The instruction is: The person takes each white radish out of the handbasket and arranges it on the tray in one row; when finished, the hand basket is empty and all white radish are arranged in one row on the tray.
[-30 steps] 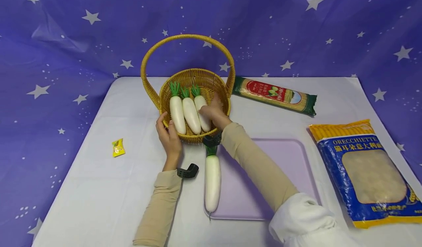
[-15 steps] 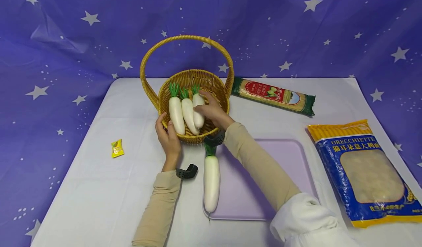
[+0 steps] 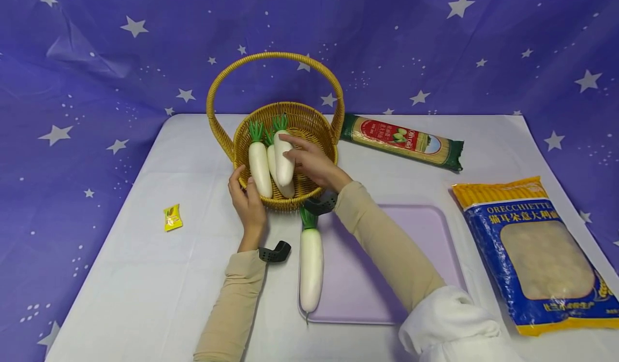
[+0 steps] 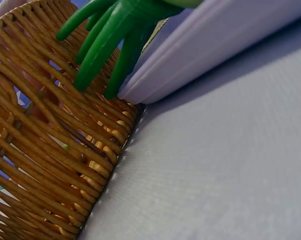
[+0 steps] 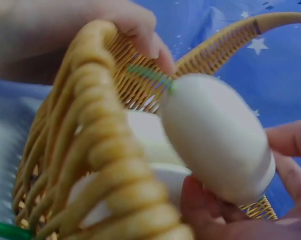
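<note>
Three white radishes with green tops are in the wicker basket's bowl. My right hand (image 3: 314,160) pinches the rightmost radish (image 3: 283,160) between thumb and fingers; it is lifted over the middle radish (image 3: 272,163) and partly covers it. Beside them the left radish (image 3: 260,168) lies along the basket's wall. The right wrist view shows the pinched radish (image 5: 215,135) raised above the others. My left hand (image 3: 248,203) grips the near left rim of the basket (image 3: 314,117), thumb over the edge. In the left wrist view the basket's woven side (image 4: 55,145) fills the left half.
A fourth radish (image 3: 311,270) lies along the left edge of a lilac tray (image 3: 387,319), its leaves by the basket. Behind is a spaghetti packet (image 3: 401,140); at right, an orecchiette bag (image 3: 537,254). A small yellow wrapped sweet (image 3: 172,217) lies at left.
My right hand has raised the rightmost radish and moved it left, over the middle one. My left hand stays on the basket's rim.
</note>
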A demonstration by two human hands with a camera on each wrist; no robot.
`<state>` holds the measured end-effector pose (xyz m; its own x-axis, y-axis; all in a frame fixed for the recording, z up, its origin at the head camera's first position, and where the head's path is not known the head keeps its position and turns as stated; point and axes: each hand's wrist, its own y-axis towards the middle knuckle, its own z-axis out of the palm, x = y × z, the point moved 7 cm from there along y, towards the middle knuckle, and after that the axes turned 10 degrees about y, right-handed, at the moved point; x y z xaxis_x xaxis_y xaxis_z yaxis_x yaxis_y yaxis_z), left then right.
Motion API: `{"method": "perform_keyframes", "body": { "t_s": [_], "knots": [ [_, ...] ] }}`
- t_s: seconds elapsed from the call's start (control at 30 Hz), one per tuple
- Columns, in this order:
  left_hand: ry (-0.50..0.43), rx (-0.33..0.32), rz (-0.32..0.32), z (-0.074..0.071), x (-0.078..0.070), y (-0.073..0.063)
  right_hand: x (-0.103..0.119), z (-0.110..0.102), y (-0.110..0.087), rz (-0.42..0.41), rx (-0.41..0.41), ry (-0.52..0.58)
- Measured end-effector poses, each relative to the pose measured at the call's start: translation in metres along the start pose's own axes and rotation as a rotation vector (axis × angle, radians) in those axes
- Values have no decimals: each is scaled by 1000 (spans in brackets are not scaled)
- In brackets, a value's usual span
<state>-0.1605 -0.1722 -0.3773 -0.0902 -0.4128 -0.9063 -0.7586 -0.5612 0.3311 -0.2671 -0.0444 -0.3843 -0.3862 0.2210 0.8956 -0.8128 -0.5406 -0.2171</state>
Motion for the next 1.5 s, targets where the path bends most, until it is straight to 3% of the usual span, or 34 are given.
{"method": "perform_keyframes", "body": {
  "t_s": [0.23,0.43,0.57,0.73,0.93,1.07,1.23,1.5],
  "knots": [
    [6,8,0,-1,1,0,14,4,-13,-63,165,285],
    [2,7,-3,0,1,1,23,1,-39,-119,235,295],
    [4,14,-6,1,0,0,26,-3,-68,-136,210,200],
    [4,23,-8,3,0,-3,16,-12,-117,-107,176,-9],
    [7,5,7,1,0,-3,-8,-30,-172,-115,113,-292],
    [1,9,-1,1,2,-3,-32,-41,-200,-100,59,-378],
    [-9,18,-13,2,3,-3,-57,-47,-221,-84,-8,-387],
    [-9,10,7,1,1,-2,-67,-47,-228,-189,-146,-590]
  ]
}}
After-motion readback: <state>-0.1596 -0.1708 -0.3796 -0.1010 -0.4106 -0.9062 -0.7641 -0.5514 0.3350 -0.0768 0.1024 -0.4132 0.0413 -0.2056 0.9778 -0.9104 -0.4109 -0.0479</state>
